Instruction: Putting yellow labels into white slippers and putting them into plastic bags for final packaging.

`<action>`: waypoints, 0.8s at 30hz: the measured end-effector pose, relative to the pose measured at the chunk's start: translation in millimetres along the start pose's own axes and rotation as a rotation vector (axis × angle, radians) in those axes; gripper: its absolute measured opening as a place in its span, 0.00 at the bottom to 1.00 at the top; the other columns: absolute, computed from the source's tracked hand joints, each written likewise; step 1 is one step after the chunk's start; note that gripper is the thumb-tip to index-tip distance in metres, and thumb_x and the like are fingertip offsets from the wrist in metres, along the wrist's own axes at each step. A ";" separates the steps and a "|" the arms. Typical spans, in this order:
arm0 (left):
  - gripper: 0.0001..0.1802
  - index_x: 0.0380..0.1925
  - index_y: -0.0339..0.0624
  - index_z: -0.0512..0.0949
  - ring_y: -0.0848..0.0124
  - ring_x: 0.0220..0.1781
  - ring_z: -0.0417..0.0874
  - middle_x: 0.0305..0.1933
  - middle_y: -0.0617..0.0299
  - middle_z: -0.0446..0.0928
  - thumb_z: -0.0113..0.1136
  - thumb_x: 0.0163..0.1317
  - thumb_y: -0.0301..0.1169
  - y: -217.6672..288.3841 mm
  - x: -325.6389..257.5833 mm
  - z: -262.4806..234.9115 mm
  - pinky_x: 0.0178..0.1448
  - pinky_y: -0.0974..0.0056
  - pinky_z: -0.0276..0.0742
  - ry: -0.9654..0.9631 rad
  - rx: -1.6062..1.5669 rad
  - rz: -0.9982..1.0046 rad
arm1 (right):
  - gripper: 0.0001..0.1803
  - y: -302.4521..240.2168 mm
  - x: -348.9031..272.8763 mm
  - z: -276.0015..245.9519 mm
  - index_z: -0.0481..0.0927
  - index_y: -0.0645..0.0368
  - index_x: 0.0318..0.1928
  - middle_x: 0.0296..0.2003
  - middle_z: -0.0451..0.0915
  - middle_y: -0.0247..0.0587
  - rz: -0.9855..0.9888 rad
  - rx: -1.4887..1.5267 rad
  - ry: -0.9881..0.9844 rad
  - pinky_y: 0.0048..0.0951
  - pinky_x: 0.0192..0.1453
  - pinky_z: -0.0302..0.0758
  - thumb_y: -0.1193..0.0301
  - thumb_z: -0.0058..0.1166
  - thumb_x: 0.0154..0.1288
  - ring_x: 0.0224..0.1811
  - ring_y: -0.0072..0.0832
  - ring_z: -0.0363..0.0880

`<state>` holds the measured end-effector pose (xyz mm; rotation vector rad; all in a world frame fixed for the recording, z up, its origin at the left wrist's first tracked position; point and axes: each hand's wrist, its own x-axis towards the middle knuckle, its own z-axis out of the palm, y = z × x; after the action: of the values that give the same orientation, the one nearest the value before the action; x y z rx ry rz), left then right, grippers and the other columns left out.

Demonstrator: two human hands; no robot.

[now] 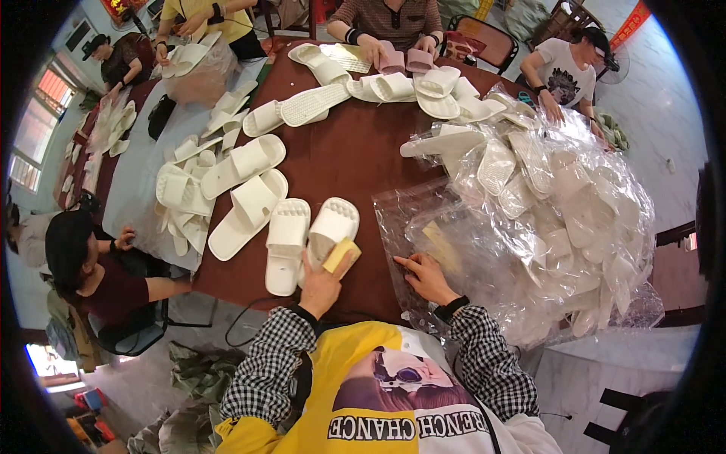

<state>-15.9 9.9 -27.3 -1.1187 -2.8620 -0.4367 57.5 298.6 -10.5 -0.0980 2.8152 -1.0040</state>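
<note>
My left hand (321, 287) is closed around a small yellow sponge (342, 256) and rests at the near end of a white slipper (335, 221). Its mate, another white slipper (288, 246), lies flat just to the left, parallel to it. The hand and sponge cover part of the first slipper's sole. To the right, my right hand (428, 278) has its fingers stretched out and lies at the edge of a clear plastic bag (401, 208), holding nothing that I can see. A yellow patch (442, 246) shows through the film beside it.
A tall heap of white slippers in clear plastic (560, 227) fills the right of the dark red table (333, 163). More white slippers (249, 200) line its left and far sides. Across the table, a person's hands (370, 50) touch pink slippers (392, 59). Other people sit around.
</note>
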 end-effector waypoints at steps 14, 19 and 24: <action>0.46 0.74 0.58 0.51 0.55 0.61 0.75 0.59 0.51 0.76 0.52 0.55 0.18 -134.5 3.2 -44.7 0.75 0.33 0.39 -0.001 0.181 -0.140 | 0.31 -5.3 1.1 -0.7 0.72 0.41 0.64 0.47 0.72 0.45 -0.015 -0.022 0.007 0.42 0.58 0.67 0.74 0.57 0.58 0.52 0.44 0.71; 0.51 0.74 0.62 0.51 0.55 0.50 0.80 0.42 0.51 0.82 0.56 0.51 0.15 -162.0 30.5 -61.4 0.74 0.39 0.48 -0.188 0.313 -0.162 | 0.29 4.2 -3.9 -2.8 0.73 0.40 0.63 0.49 0.74 0.45 0.029 -0.045 -0.013 0.44 0.58 0.69 0.72 0.57 0.59 0.53 0.44 0.72; 0.51 0.75 0.66 0.47 0.50 0.57 0.76 0.53 0.50 0.79 0.52 0.53 0.16 -202.1 39.9 -49.4 0.73 0.37 0.48 -0.154 0.294 -0.354 | 0.29 9.1 -0.8 3.1 0.74 0.43 0.62 0.49 0.76 0.48 -0.074 -0.022 0.043 0.44 0.59 0.70 0.71 0.57 0.59 0.54 0.46 0.72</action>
<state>-184.1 -118.9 -24.1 -0.6262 -3.1265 0.0694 58.7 303.8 -18.6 -0.1861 2.8808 -1.0027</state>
